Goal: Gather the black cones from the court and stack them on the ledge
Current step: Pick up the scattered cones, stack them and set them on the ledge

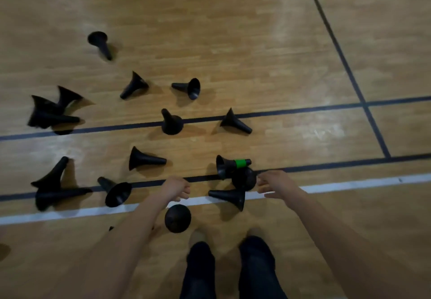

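Note:
Several black cones lie scattered on the wooden court floor. One cone (231, 198) lies on its side on the white line between my hands. A cone with a green band (231, 164) lies just beyond, against an upright cone seen from above (243, 178). Another upright cone (177, 218) stands close to my feet. My right hand (275, 183) reaches out with fingers spread, right beside the upright cone and holding nothing. My left hand (176, 188) hovers over the black line with loosely curled fingers, empty. No ledge is in view.
More cones lie farther out, such as one standing on the black line (170, 122) and a blurred pile at the left (50, 112). Black court lines (345, 65) and a white line (349, 185) cross the floor. My dark shoes (233, 268) are at the bottom.

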The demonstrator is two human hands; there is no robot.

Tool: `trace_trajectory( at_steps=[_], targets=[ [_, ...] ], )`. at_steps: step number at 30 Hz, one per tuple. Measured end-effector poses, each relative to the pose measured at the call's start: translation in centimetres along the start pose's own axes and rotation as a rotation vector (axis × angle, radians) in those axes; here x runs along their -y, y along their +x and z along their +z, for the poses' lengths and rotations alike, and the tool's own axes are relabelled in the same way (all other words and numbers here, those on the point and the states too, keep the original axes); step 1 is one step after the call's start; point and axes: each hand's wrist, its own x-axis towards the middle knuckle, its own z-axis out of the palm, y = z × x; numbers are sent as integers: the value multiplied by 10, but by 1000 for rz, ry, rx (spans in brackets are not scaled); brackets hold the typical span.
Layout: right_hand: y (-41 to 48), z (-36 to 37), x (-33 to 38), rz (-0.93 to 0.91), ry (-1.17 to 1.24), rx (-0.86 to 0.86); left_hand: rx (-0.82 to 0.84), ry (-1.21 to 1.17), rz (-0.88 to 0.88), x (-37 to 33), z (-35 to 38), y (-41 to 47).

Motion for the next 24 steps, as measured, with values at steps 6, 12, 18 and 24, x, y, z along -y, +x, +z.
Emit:
trace_trajectory(
  at_steps=[6, 12, 18, 24],
  targets=[
    [42, 20, -26, 47, 104, -37, 53, 127, 25, 15, 9, 67],
    [149, 61, -85, 56, 102, -39, 90, 200, 83, 49, 59, 188],
    [297, 115, -166, 129, 36, -23, 122, 186, 50, 102, 126, 352],
    [430, 144, -222, 200, -38, -7, 88, 147, -13, 145, 186, 494]
  ],
)
